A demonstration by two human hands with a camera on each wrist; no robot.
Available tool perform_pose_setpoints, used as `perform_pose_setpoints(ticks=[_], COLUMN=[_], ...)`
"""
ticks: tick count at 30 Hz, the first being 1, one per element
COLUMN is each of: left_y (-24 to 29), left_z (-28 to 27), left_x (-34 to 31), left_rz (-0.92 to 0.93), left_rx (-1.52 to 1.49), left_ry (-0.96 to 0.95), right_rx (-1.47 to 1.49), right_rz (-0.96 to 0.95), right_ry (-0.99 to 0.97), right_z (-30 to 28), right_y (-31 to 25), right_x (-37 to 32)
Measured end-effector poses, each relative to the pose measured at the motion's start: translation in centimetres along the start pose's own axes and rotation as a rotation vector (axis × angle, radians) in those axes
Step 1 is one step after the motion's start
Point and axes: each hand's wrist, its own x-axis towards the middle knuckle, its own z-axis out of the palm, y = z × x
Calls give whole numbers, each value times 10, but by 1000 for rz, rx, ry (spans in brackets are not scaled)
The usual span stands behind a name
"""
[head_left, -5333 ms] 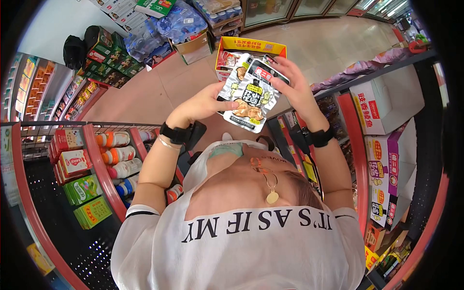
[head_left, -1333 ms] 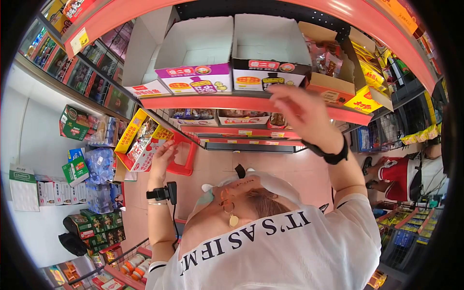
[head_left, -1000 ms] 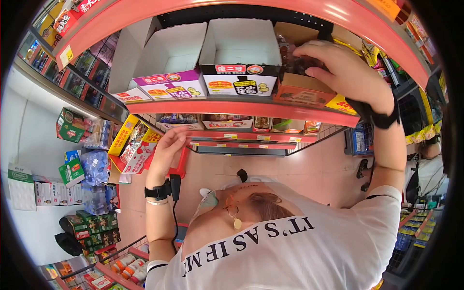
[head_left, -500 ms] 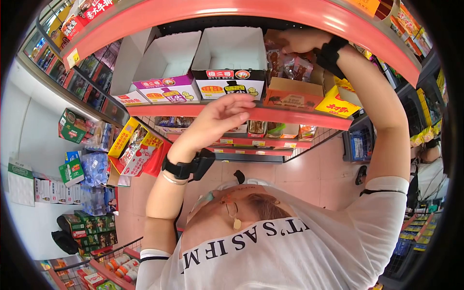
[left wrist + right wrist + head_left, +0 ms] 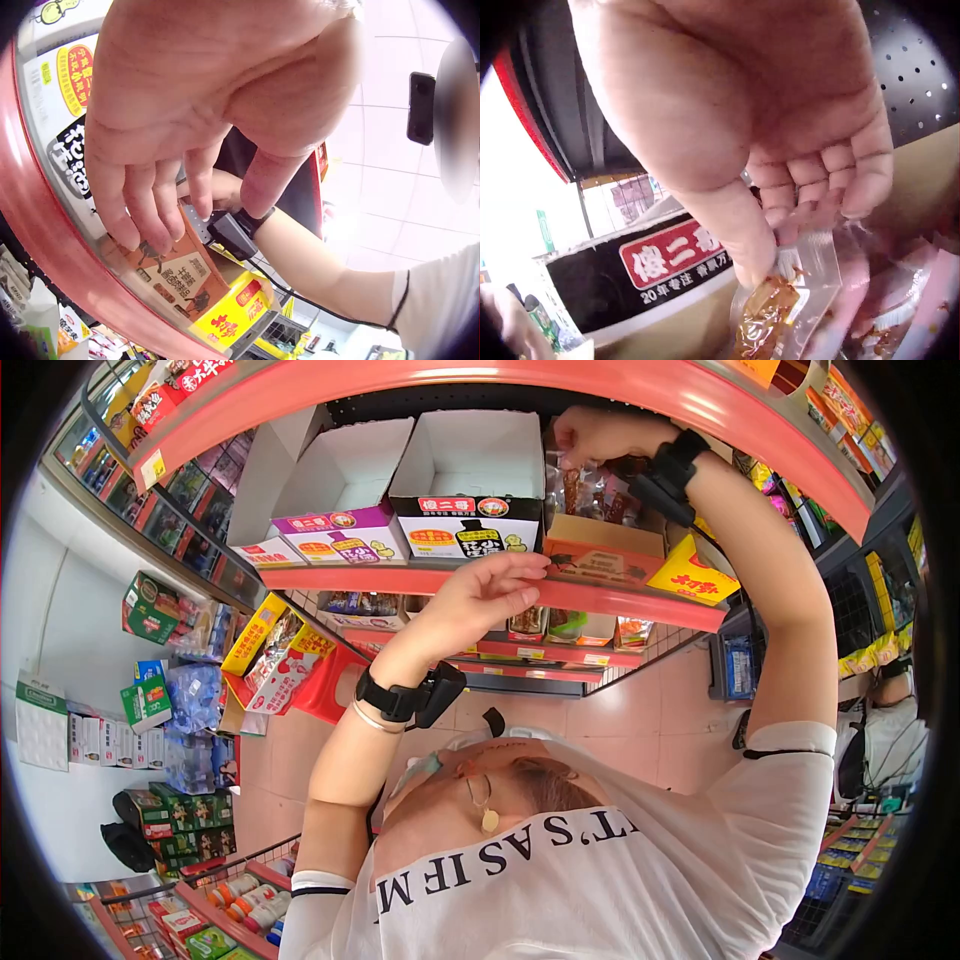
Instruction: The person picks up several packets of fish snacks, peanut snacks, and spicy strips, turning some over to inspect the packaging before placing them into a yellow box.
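My right hand (image 5: 612,436) reaches into the brown cardboard box (image 5: 605,548) on the shelf. In the right wrist view its thumb and curled fingers pinch the top of a clear snack packet (image 5: 780,315) with glossy reddish-brown food inside. More clear packets (image 5: 900,300) lie beside it in the box. My left hand (image 5: 478,600) hovers at the shelf's front edge, just below the black-and-white box (image 5: 465,532). Its fingers are loosely bent, and the left wrist view shows the bare palm (image 5: 202,90) with nothing held.
Left of the black-trimmed box stands a purple-and-white box (image 5: 340,542); both interiors show bare. A yellow packet box (image 5: 695,572) adjoins the brown one. The red upper shelf edge (image 5: 450,390) overhangs them. A yellow-and-red carton (image 5: 270,655) of packets stands at left.
Earlier both hands held silver pouches; these are gone from the hands. My right hand has gone into the brown box and now pinches a packet. The left has risen to the shelf edge.
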Motion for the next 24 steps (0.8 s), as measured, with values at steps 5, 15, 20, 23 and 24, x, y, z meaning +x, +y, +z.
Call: perform_pose_setpoints(ticks=[5, 15, 20, 23, 24], left_y=[-4, -1, 24, 23, 20], left_z=[-1, 0, 15, 16, 15], left_x=[6, 12, 11, 5, 4], left_rz=[-32, 0, -26, -116, -117], left_rx=[27, -266, -708, -593, -576], left_ry=[30, -17, -169, -113, -107], right_rx=[309, 666, 679, 593, 510], right_rz=[-90, -195, -325, -383, -342], right_ry=[144, 294, -87, -181, -100], right_z=[-19, -19, 3, 0, -5], right_y=[13, -26, -51, -57, -48], right_x=[-28, -83, -81, -72, -64])
